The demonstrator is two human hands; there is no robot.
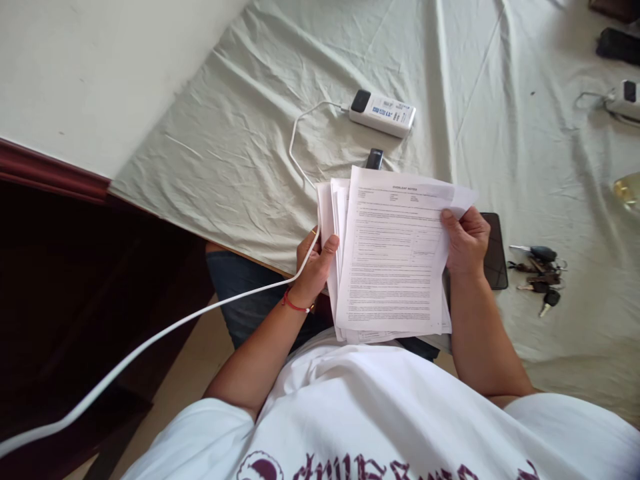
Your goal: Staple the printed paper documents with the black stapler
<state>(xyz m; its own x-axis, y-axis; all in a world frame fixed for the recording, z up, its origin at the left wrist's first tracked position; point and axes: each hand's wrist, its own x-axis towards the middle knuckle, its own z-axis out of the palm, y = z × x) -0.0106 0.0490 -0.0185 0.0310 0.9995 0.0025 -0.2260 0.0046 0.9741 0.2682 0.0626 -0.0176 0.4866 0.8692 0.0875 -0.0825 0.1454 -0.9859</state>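
Note:
A stack of printed paper sheets (393, 260) is held up over the table's near edge. My left hand (316, 261) grips the stack's left side, thumb in front and fingers behind. At the upper right, my right hand (466, 241) pinches the top sheet near its corner, which curls there. The top page is dense with small print under a heading that reads "Overleaf Notes". Other sheets show fanned out along the left and bottom edges. A white cable (240, 293) passes across my left hand.
A white power bank (383, 113) lies beyond the papers, the cable plugged into it, with a small black object (375, 159) nearer. A dark phone (494, 250) and a bunch of keys (543, 273) lie right of my right hand. A wrinkled pale cloth (240, 133) covers the table.

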